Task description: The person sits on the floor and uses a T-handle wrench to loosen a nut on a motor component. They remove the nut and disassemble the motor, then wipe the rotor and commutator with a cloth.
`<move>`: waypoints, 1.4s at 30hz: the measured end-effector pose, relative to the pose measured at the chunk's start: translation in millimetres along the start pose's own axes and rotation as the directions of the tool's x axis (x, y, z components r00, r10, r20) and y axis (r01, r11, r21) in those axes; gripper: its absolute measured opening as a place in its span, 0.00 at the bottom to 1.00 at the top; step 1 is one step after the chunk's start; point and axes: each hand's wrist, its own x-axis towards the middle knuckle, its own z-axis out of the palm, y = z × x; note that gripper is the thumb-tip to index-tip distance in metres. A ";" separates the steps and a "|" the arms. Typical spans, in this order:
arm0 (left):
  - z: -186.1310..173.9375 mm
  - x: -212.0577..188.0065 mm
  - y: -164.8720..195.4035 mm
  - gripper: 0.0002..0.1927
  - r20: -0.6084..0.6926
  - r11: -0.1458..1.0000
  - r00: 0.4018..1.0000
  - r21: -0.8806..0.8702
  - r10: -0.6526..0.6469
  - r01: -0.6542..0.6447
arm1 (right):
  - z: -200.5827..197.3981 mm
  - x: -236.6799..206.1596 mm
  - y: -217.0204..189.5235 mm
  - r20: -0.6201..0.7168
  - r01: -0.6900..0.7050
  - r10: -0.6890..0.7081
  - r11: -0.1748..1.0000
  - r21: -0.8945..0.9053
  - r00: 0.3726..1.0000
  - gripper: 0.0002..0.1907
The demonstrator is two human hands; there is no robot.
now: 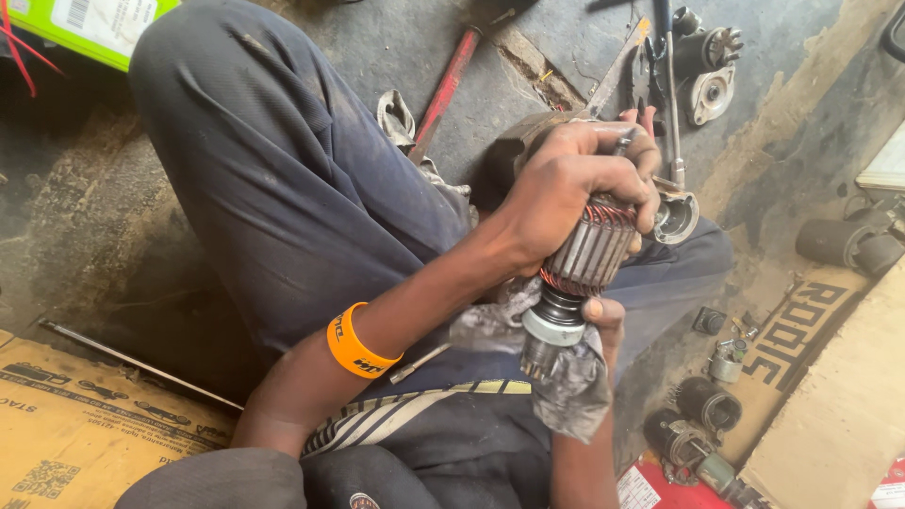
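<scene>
A person sits on a grimy workshop floor (113,217), seen from their own head looking down over dark trousers. Both hands meet just above the lap, right of centre.

The left hand (575,184), on the arm wearing an orange wristband (353,344), is clenched around the upper part of a motor armature (589,250), a ribbed metal cylinder with copper windings showing at both ends of its core. Its fingers (641,193) wrap over the top end, so the shaft tip there is mostly hidden.

The armature's long axis runs steeply, tilted a little: the top end leans away and to the right, the bottom end points down toward the person's body. At the bottom end sits a pale metal collar with a small toothed gear (547,335).

The right hand (603,325) comes up from below and cups that lower end through a grey rag (566,377). Only its thumb and a little of the palm show; the fingers are hidden behind the rag, seemingly closed on rag and gear together. So the left hand is on the upper half and the right hand on the lower, touching the armature at opposite ends of its axis.

Nearby on the floor lie a red-handled tool (448,80), a ratchet wrench (671,94), motor housings (707,66) and flattened cardboard (75,424).
</scene>
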 end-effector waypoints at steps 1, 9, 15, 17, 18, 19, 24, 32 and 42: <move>-1.9 1.0 0.0 0.01 0.008 1.000 1.000 -0.016 0.010 -0.010 | -1.2 -1.3 4.7 0.000 -0.013 0.013 0.997 0.075 1.000 0.23; -11.5 2.2 5.3 0.03 -0.034 0.985 0.988 0.088 0.151 -0.147 | 12.7 -33.3 -22.8 -0.172 0.439 -0.702 0.597 -0.671 0.691 0.10; -8.6 1.8 4.3 0.04 -0.084 0.982 0.983 0.108 0.164 -0.154 | 41.2 -30.2 -31.6 0.166 0.425 -0.747 0.169 -0.889 0.643 0.08; -7.8 1.8 3.3 0.03 -0.072 0.978 0.981 0.122 0.179 -0.169 | 49.0 -27.7 -33.4 0.217 0.386 -0.711 0.083 -0.919 0.669 0.09; -7.7 1.8 2.7 0.03 -0.066 0.976 0.980 0.129 0.185 -0.176 | 52.2 -27.4 -34.7 0.241 0.387 -0.682 0.066 -0.920 0.691 0.09; -7.7 1.9 2.0 0.03 -0.058 0.973 0.979 0.135 0.198 -0.189 | 54.5 -26.7 -35.6 0.240 0.396 -0.664 0.092 -0.914 0.708 0.09; -9.4 3.0 -2.7 0.07 0.008 0.943 0.958 0.170 0.288 -0.285 | 57.5 -24.9 -33.6 0.133 0.386 -0.623 0.291 -0.875 0.771 0.06; -7.5 2.2 -3.4 0.04 -0.051 0.940 0.963 0.236 0.266 -0.247 | 55.7 -24.3 -33.1 0.249 0.455 -0.629 0.188 -0.870 0.736 0.04; 3.7 -4.3 2.3 0.04 -0.155 0.877 0.953 0.450 0.261 -0.167 | 67.6 -22.6 -32.5 0.158 0.344 -0.651 0.167 -0.924 0.742 0.09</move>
